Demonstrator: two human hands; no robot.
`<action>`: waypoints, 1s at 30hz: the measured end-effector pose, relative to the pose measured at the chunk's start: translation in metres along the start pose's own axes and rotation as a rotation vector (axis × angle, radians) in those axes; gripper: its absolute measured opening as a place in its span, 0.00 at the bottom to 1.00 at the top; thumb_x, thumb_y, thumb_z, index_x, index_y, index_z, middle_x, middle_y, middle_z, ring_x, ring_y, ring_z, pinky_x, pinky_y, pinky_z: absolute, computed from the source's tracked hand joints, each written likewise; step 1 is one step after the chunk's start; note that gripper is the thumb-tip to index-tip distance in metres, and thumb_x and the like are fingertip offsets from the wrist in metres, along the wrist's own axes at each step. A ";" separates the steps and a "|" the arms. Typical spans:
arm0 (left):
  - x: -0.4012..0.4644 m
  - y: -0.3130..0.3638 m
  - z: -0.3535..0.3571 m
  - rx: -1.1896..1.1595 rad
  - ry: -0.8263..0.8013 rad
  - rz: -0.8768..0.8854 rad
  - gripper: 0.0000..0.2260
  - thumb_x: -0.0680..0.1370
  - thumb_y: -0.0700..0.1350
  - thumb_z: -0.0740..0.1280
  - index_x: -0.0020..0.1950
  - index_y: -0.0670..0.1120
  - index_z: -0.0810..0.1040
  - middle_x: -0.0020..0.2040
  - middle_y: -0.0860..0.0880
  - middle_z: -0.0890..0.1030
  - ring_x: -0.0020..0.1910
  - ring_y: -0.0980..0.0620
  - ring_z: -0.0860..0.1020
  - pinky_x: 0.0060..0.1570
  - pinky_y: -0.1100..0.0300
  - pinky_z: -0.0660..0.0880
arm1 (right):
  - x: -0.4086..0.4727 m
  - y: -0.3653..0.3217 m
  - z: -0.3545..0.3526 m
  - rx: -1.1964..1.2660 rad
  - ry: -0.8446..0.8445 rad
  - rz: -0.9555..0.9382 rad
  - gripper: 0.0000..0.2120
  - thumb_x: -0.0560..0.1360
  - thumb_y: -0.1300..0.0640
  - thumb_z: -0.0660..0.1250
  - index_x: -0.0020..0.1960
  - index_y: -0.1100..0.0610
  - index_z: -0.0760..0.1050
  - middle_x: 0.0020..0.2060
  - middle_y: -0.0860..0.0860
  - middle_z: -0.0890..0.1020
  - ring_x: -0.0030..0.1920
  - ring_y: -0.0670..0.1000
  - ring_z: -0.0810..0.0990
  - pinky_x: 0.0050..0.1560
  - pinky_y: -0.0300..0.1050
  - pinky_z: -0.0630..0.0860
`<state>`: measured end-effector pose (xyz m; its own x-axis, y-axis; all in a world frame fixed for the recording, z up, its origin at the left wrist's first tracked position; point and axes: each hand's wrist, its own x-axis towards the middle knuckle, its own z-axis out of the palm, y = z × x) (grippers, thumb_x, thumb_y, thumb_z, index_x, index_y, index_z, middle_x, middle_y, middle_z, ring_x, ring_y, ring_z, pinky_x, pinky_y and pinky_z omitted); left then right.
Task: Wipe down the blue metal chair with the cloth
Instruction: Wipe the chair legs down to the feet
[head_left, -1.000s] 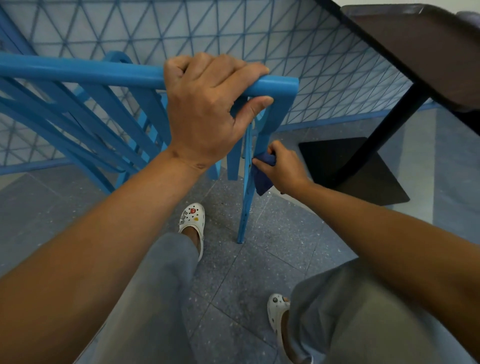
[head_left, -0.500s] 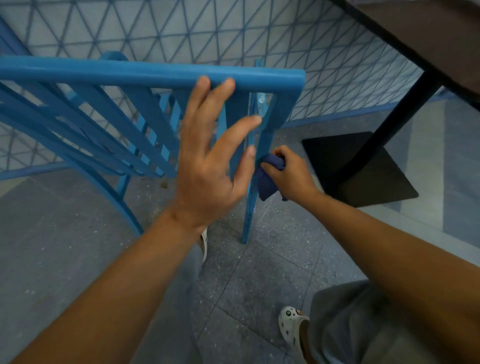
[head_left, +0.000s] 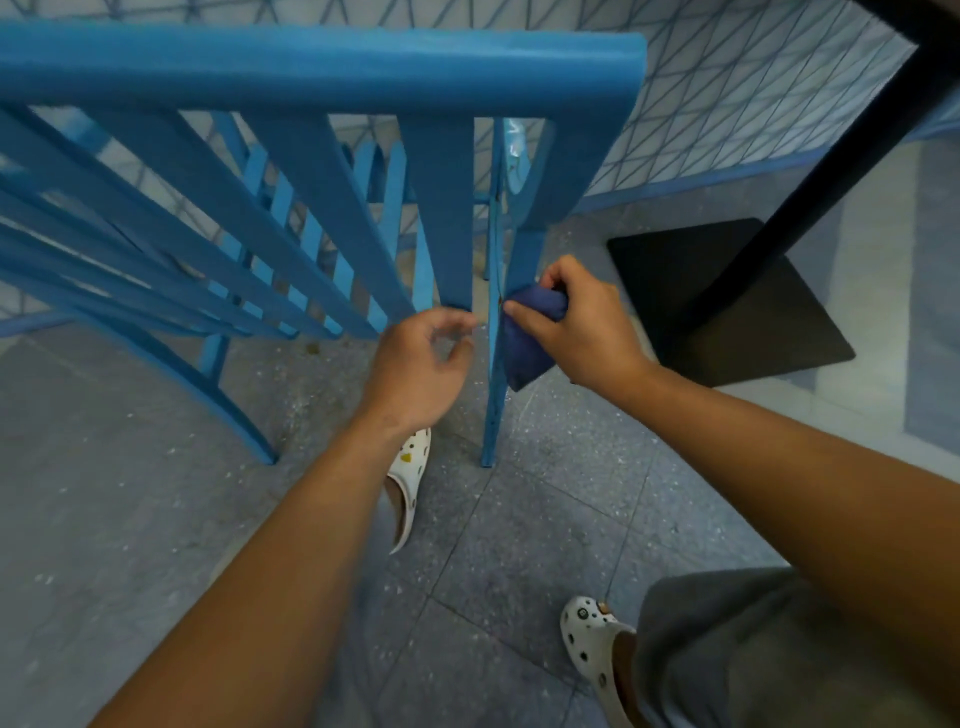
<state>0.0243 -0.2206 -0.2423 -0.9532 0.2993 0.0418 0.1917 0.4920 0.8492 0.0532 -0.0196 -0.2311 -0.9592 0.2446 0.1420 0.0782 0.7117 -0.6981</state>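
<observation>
Matt painted chair (head_left: 322, 67), soft cloth (head_left: 524, 348)

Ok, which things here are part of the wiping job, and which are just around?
In the job:
chair
cloth, bunched in the right hand against the chair's leg
left hand, empty, near that leg

Just around:
table base
table post
tiled wall
floor

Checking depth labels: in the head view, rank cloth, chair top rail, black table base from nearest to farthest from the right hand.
1. Cloth: in the right hand grip.
2. Black table base: on the floor, right of the hand.
3. Chair top rail: up, left.
</observation>
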 end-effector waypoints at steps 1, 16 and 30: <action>0.003 -0.002 -0.001 0.030 0.065 -0.028 0.04 0.79 0.47 0.71 0.52 0.53 0.84 0.47 0.62 0.83 0.49 0.71 0.78 0.56 0.69 0.75 | 0.002 0.004 0.009 -0.020 -0.015 0.030 0.18 0.73 0.39 0.73 0.47 0.51 0.71 0.39 0.45 0.79 0.41 0.49 0.80 0.42 0.55 0.78; 0.016 -0.019 0.005 0.276 0.153 -0.083 0.23 0.80 0.65 0.62 0.54 0.48 0.86 0.48 0.51 0.86 0.47 0.53 0.82 0.45 0.62 0.72 | 0.007 0.014 0.010 0.020 -0.007 0.000 0.18 0.71 0.41 0.76 0.43 0.50 0.71 0.36 0.43 0.78 0.38 0.43 0.76 0.37 0.46 0.74; 0.015 -0.019 0.002 0.218 0.065 -0.036 0.14 0.84 0.55 0.62 0.44 0.50 0.79 0.33 0.54 0.78 0.34 0.56 0.77 0.33 0.56 0.71 | 0.013 0.006 -0.002 0.063 -0.027 -0.053 0.18 0.70 0.42 0.77 0.43 0.49 0.71 0.37 0.43 0.79 0.40 0.47 0.79 0.40 0.51 0.78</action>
<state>0.0065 -0.2241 -0.2588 -0.9721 0.2286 0.0528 0.1962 0.6689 0.7170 0.0419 -0.0106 -0.2318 -0.9685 0.1892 0.1617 0.0104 0.6799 -0.7332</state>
